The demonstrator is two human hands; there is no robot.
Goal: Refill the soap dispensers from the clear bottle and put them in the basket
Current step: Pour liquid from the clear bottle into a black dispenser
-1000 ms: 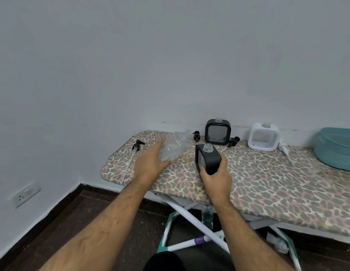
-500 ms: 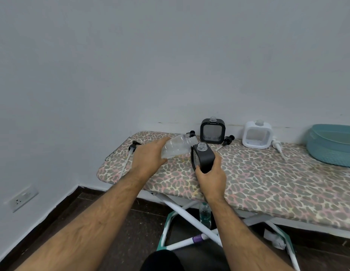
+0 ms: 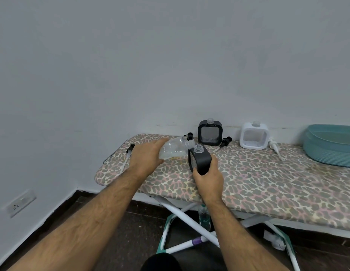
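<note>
My left hand grips the clear bottle, tipped nearly flat with its mouth right beside the open neck of a black dispenser. My right hand holds that dispenser from below, tilted toward the bottle. A second black dispenser and a white dispenser stand uncapped by the wall. The teal basket sits at the right edge of the board.
Black pump heads lie near the rear dispenser, another pump with its tube at the board's left end, a white pump beside the white dispenser. The leopard-print ironing board carries everything. A bottle stands on the floor beneath.
The clear bottle has tipped lower and its mouth has come right up to the black dispenser's neck. My view has shifted slightly.
</note>
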